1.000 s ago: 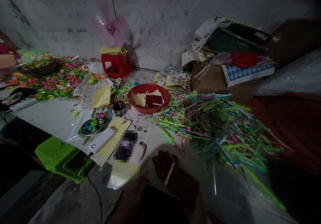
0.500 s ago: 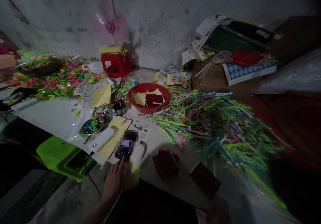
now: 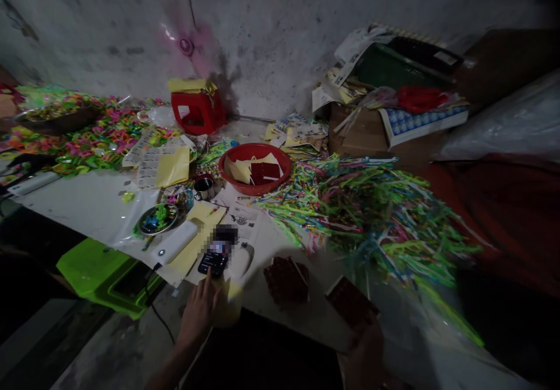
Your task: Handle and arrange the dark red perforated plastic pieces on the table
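My left hand (image 3: 200, 308) reaches to the lower edge of a lit phone (image 3: 213, 260), fingers stretched out and a fingertip on its screen. The phone lies on yellow and printed paper, between a white power bank (image 3: 175, 244) and a pale rounded object (image 3: 242, 260). At the lower right, my right hand (image 3: 368, 340) is dim and has its fingers closed on the near corner of a dark red card (image 3: 352, 301). A stack of dark red cards (image 3: 286, 280) lies to the left of it on the white table (image 3: 258, 310).
A red basin (image 3: 255, 189) holds cards and yellow paper. Colourful ribbon strips (image 3: 376, 203) are heaped to its right. A metal bowl (image 3: 158, 219) and a cup (image 3: 203, 189) stand left. A green stool (image 3: 94, 273) is below the table edge, with a cable (image 3: 156, 308) hanging beside it.
My right hand has moved up to the near corner of the single red card. The phone screen's lower part shows different content. The whole view has shifted slightly.
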Tool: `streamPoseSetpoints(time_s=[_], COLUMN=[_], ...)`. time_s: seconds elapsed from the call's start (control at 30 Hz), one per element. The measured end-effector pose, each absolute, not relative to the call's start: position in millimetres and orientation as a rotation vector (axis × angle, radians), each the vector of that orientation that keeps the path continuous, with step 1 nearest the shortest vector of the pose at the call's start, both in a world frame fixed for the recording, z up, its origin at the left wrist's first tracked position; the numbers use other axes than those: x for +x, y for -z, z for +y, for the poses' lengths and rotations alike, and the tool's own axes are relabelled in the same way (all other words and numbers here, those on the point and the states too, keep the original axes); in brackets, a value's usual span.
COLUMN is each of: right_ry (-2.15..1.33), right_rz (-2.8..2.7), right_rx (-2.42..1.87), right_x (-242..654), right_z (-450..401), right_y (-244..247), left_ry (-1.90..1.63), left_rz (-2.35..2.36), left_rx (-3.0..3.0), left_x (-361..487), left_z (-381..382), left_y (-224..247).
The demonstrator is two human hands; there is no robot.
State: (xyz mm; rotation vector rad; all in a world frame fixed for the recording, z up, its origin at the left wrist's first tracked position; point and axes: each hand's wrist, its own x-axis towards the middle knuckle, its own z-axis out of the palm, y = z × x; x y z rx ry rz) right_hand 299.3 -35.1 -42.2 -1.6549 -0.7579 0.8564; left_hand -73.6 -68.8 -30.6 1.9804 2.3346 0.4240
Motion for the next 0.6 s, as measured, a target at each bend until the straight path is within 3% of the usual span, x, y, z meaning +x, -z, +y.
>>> streamPoseSetpoints(time_s=[0.17,0.6], right_ry=[-0.826,-0.948], right_rz=[-0.654,-0.661], right_rx=[-1.594,-1.678], right_x=[274.6,287.9], right_z=[-25.8,-11.7], right_y=[30.5,70.0], left_ry=[-0.417,-0.54], left_rz=[2.359,2.304], left_rx=[1.947,1.942], left_x=[-74.3,-74.1], left_z=[-67.8,-67.6], left_y=[42.6,46.5])
